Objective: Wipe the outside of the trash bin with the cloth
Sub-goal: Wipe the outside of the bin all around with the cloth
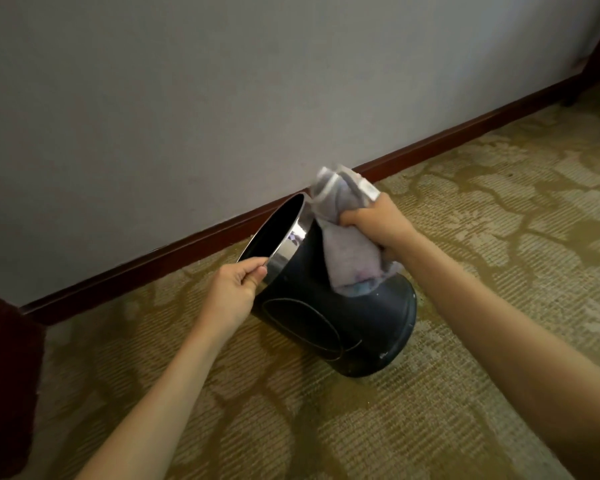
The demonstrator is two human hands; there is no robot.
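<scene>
Trash bin [343, 323], black with a chrome rim band, sits tilted on the patterned carpet [499, 237] near the baseboard [174, 254], mouth toward the wall. Left hand [234, 292] pinches the rim. Right hand [378, 225] clenches the bunched cloth [347, 251], pressed against the bin's upper side.

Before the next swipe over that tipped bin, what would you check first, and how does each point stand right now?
1. Left hand grips the metal rim: ok.
2. Right hand holds the cloth bunched: ok.
3. Cloth lies against the trash bin outer wall: ok.
4. Bin is tilted with its base edge on the carpet: ok.
5. Lower side of the bin already clean: cannot tell, though small pale specks show near the base.
6. Space behind toward the baseboard: ok.
</scene>
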